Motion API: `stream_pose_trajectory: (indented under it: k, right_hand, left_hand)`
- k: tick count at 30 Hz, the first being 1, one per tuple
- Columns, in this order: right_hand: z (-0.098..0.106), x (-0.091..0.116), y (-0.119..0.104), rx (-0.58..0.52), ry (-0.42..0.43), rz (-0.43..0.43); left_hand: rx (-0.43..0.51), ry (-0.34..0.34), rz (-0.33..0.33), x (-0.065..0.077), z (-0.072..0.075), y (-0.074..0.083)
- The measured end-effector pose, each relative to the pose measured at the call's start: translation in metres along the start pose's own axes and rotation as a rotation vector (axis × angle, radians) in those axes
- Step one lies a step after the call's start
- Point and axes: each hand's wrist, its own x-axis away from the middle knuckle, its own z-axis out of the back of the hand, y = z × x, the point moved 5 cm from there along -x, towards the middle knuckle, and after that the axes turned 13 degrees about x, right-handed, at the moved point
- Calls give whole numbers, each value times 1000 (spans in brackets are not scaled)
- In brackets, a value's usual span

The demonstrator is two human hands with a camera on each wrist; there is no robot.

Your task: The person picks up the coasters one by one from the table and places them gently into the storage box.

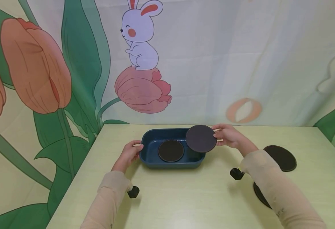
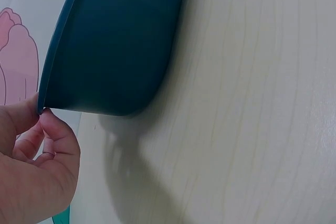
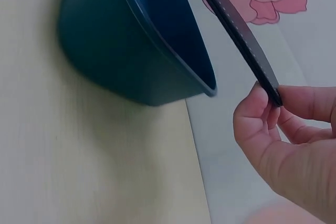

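A dark blue oblong basin point(image 1: 167, 165) stands near the table's back edge. My left hand point(image 1: 128, 154) pinches its left rim between thumb and fingers, as the left wrist view also shows. One black round coaster point(image 1: 171, 151) lies flat inside the basin. Between the thumb and fingers of my right hand point(image 1: 227, 136) is a second black coaster point(image 1: 201, 139), held by its edge. This one is tilted and overlaps the basin's right end in the head view. In the right wrist view, light stitching runs along the held coaster's rim point(image 3: 241, 35).
On the right side of the table point(image 1: 184, 197), two more black coasters, an upper one point(image 1: 283, 159) and a lower one point(image 1: 260, 195), lie partly hidden by my right forearm. A printed curtain point(image 1: 207, 63) with a rabbit and tulips hangs behind the table.
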Motion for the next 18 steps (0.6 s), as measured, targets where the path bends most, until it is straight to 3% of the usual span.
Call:
stream_pose_trajectory:
  k: [9,18]
  right_hand:
    - [-26,-17,-1,-35,-17,12]
    - [-49,-29,-4,-13,26,-9]
  left_hand:
    - [0,4,4,-2,1,-1]
    - [13,12,2,-2,1,-1]
